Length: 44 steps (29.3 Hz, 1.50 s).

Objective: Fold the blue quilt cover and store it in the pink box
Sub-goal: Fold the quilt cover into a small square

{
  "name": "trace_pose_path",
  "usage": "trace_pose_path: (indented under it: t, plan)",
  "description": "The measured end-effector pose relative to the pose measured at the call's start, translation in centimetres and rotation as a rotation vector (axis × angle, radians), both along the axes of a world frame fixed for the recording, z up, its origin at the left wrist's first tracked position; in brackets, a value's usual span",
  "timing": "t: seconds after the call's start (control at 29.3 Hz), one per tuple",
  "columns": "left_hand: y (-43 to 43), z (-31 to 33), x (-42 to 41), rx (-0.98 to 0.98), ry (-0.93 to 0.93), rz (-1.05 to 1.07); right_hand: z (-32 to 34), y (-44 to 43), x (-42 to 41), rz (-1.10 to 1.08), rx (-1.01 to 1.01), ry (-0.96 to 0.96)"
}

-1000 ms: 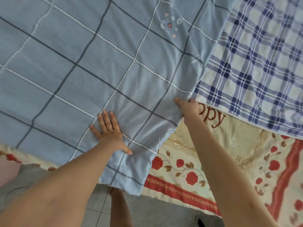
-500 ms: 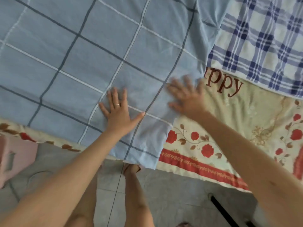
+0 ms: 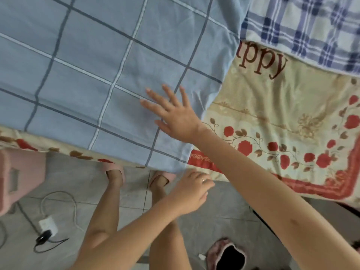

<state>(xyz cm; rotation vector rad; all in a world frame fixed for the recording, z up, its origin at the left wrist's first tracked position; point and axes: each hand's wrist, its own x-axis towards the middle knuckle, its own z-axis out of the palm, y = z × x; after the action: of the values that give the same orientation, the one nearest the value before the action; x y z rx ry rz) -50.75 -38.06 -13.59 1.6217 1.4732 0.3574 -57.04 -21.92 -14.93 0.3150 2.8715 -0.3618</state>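
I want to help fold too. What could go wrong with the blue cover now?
1. A corner of the blue quilt cover hangs off the bed. It may slide onto the floor, since the right hand just lies flat on it.
2. A power strip lies near the pink box; someone could trip there.

You have the blue quilt cover (image 3: 97,65) as matt woven cloth, smooth but for faint creases; the floral bedsheet (image 3: 282,123) under it is matt printed cloth; the checked blanket (image 3: 311,26) looks thicker, slightly nubbly; the pink box (image 3: 21,172) has a dull face; the floor tiles (image 3: 220,221) are smooth with low sheen; the power strip (image 3: 47,225) is white plastic; your ring (image 3: 203,179) glints like metal.
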Motion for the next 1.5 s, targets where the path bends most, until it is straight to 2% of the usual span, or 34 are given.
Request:
trace_pose_path:
  t: [0.07, 0.14, 0.21, 0.27, 0.31, 0.34, 0.44, 0.51, 0.58, 0.62, 0.68, 0.72, 0.75, 0.82, 0.89, 0.96, 1.09, 1.13, 1.23, 1.26, 1.3, 1.37, 1.4, 1.5]
  plan:
    - [-0.3, 0.6, -3.0, 0.143, 0.043, 0.057, -1.5, 0.8, 2.6, -0.067, -0.047, -0.020]
    - [-0.2, 0.2, -7.6, 0.340, 0.146, 0.202, -2.4, 2.2, 6.4, -0.269, -0.074, -0.096]
    - [0.2, -0.9, -12.4, 0.419, 0.341, 0.488, -2.7, 3.3, 10.4, -0.421, -0.051, -0.162]
    - [0.0, -1.7, -15.2, 0.199, 0.573, 0.721, -2.2, 2.8, 13.6, -0.543, -0.068, -0.214]
    - [-0.4, -2.5, -15.1, 0.030, 0.657, 0.738, -1.8, 2.5, 14.1, -0.591, -0.100, -0.210]
    - [-1.4, -3.0, -14.1, -0.100, 0.710, 0.655, -1.3, 1.5, 14.3, -0.657, -0.118, -0.172]
    - [-5.8, -4.3, -7.9, -0.168, 0.648, 0.352, 0.6, -1.0, 12.2, -0.843, -0.054, 0.029]
    - [-8.9, -4.3, -4.1, -0.240, 0.512, 0.237, 1.6, -2.6, 9.5, -0.821, -0.051, 0.065]
    - [-10.7, -3.2, -2.0, -0.263, 0.392, 0.129, 1.7, -4.4, 6.0, -0.648, -0.061, 0.067]
    - [-11.0, -2.4, -1.4, -0.193, 0.386, 0.092, 1.5, -4.9, 4.5, -0.521, -0.058, 0.050]
    - [-11.1, -0.7, -1.7, -0.104, 0.369, 0.125, 0.8, -4.6, 2.8, -0.273, 0.008, -0.016]
    - [-11.2, -0.1, -2.7, -0.093, 0.364, 0.165, 0.0, -4.1, 3.0, -0.259, 0.009, -0.073]
    - [-11.4, 0.5, -4.2, -0.056, 0.404, 0.197, -0.9, -3.7, 4.0, -0.334, -0.016, -0.153]
    - [-11.4, 1.2, -8.4, 0.030, 0.496, 0.248, -1.9, -2.9, 7.1, -0.678, -0.058, -0.268]
    - [-10.7, 0.8, -11.8, 0.065, 0.509, 0.329, -1.8, -3.6, 9.6, -0.977, -0.006, -0.374]
    - [-11.0, 0.1, -14.7, 0.018, 0.492, 0.427, -1.3, -5.7, 8.8, -1.056, 0.072, -0.387]
    - [-12.1, 0.4, -15.9, -0.028, 0.428, 0.457, 0.1, -9.5, 3.9, -0.960, 0.052, -0.137]
    - [-12.0, 0.6, -18.3, -0.018, 0.437, 0.479, 0.1, -9.8, 0.1, -0.878, 0.029, -0.097]
    - [-10.3, -0.2, -23.0, -0.027, 0.514, 0.520, -0.8, -10.4, -6.1, -0.766, 0.007, -0.068]
    - [-9.6, -0.6, -23.3, -0.060, 0.524, 0.533, -0.8, -10.6, -5.8, -0.744, 0.027, -0.074]
    - [-10.7, -1.2, -28.9, -0.106, 0.604, 0.592, -1.1, -11.6, -11.8, -0.599, 0.004, -0.026]
    - [-10.4, -1.9, -32.4, -0.114, 0.699, 0.608, -1.6, -12.3, -13.6, -0.467, 0.036, 0.017]
    - [-11.1, -2.5, -36.6, -0.103, 0.797, 0.579, -1.6, -12.7, -17.6, -0.387, 0.008, 0.014]
    - [-12.5, -2.8, -44.4, -0.030, 0.884, 0.434, -2.5, -12.8, -23.7, -0.320, 0.009, 0.088]
